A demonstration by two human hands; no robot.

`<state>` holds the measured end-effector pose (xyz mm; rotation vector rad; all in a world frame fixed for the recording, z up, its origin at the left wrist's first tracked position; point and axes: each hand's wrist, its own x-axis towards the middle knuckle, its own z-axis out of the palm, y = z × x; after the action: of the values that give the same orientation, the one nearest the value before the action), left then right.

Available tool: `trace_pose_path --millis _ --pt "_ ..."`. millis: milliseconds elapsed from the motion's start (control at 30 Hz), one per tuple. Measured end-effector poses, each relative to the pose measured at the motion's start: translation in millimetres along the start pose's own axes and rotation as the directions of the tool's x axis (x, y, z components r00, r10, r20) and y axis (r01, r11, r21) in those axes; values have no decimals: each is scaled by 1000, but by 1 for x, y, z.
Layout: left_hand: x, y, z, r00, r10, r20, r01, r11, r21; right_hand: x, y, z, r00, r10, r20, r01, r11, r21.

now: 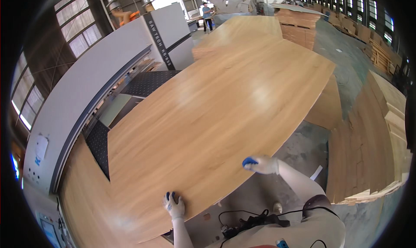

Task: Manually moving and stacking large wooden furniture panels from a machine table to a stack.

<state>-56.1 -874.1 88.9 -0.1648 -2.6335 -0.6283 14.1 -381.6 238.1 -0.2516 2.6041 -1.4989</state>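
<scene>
A large board with a light wood-grain face (190, 113) stretches diagonally in front of me. My left hand (174, 206), in a white glove with dark blue fingertips, rests on its near part with the fingers spread. At the board's right edge is my right hand (263, 165), gloved the same way. Its blue fingers are bunched together on the top face, and its palm lies at the edge. Whether the thumb is under the board is hidden. Another wood-grain surface (82, 174) lies by the board's near left end.
A white panel-saw machine (104, 70) curves along the left, with black dotted tables (151, 82) beside it. Stacked boards (297, 25) stand at the far end. More brown sheets (364, 139) are piled at right. A person (207, 16) stands far back.
</scene>
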Motion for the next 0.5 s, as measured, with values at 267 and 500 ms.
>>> trace_pose_path --millis 267,500 --pt "18 243 161 959 -235 159 181 938 297 -136 139 -174 816 258 -517 -58 927 371" --pt "46 351 219 874 -442 202 379 880 285 -201 200 -336 851 387 -355 -457 879 -137"
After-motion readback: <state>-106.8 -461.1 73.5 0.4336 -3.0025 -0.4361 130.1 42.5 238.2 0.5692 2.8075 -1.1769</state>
